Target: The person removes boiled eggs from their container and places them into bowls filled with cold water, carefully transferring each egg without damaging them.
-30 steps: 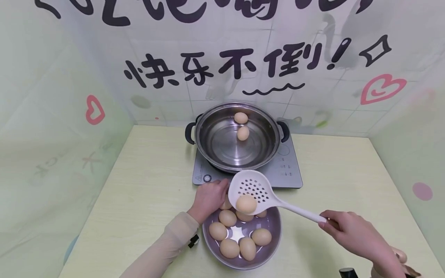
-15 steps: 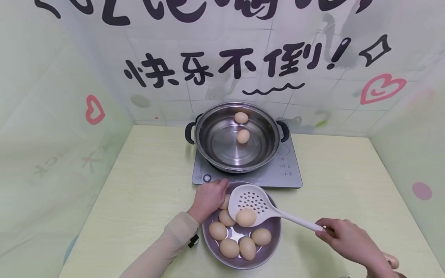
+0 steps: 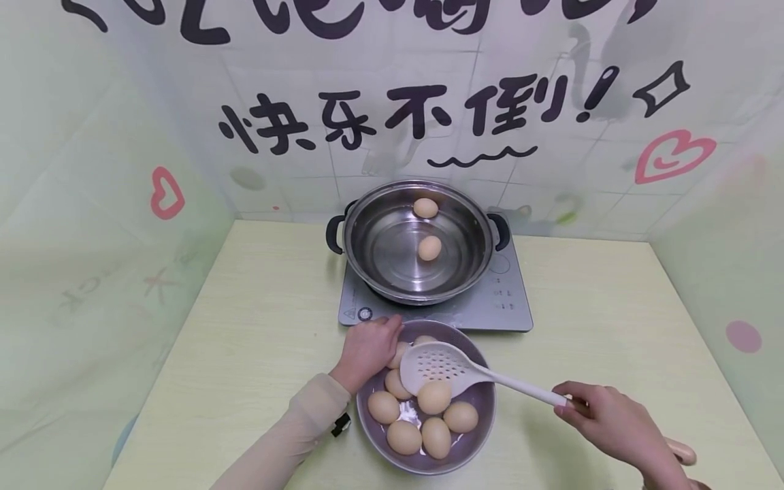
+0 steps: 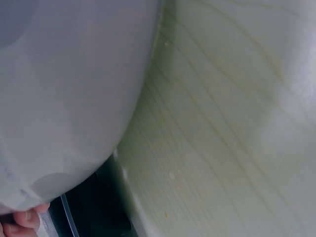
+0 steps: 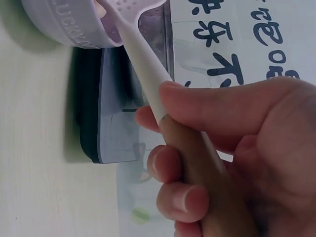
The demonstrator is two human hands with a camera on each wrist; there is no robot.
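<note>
My left hand [image 3: 369,348] grips the upper left rim of a purple-grey bowl [image 3: 367,446] of eggs; its fingertips show under the bowl in the left wrist view. My right hand [image 3: 615,422] holds a white slotted skimmer [image 3: 520,386] by its wooden handle [image 5: 197,168], fingers wrapped round it. The perforated head sits low in the bowl, over some eggs. One egg [image 3: 434,397] lies at the head's near edge; whether the skimmer still bears it I cannot tell. Several brown eggs [image 3: 404,437] lie around it in the bowl.
Behind the bowl, a steel pot [image 3: 392,272] with black handles stands on a grey induction cooker [image 3: 490,309]. Two eggs [image 3: 429,248] are inside the pot. The pale wooden table [image 3: 263,306] meets a printed wall covering [image 3: 380,156] at the back.
My right hand has lowered the skimmer and drawn it nearer, down into the bowl, with the egg at its edge. The nearer egg in the pot has shifted slightly toward me. My left hand stays put.
</note>
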